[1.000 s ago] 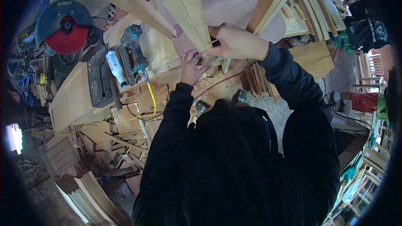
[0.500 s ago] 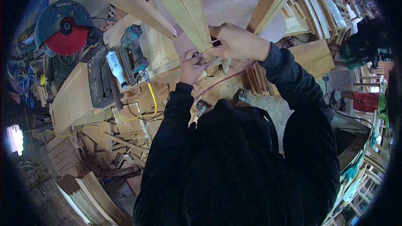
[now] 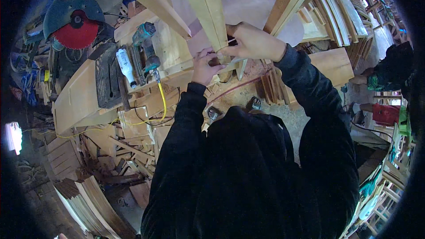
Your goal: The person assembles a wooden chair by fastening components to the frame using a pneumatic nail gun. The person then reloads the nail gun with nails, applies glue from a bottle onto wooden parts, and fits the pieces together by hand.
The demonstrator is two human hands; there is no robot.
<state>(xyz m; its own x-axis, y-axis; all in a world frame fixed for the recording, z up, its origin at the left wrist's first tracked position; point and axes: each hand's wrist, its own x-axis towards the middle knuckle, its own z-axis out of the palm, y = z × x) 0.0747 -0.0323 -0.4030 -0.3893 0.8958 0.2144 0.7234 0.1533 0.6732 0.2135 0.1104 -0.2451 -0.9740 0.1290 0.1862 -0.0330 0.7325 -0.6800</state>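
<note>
A pale wooden post [image 3: 204,9] slants toward me from the far edge, its near end between my hands. My right hand [image 3: 254,43] closes around that end from the right, thumb against its near face and fingers curled behind. At the left of the same end is my left hand [image 3: 205,67], with fingers bent in and the thumb close below them. Whether a small piece lies in those fingertips is hidden. Under the hands, a light wooden workpiece [image 3: 241,69] shows in part. Another wooden post [image 3: 148,1] reaches in on the left, and a brown-sided one [image 3: 292,3] on the right.
On the bench at left lie a teal air tool [image 3: 145,46] with a yellow hose [image 3: 164,102] and a white bottle [image 3: 125,67]. Beyond stands a saw with a red blade [image 3: 77,31]. Wood offcuts [image 3: 133,150] cover the floor. At far right is another person [image 3: 385,75].
The view has shifted slightly, so the bench and saw sit a little farther right and the saw higher. Both hands stay at the post's end. The person at far right has come more into view.
</note>
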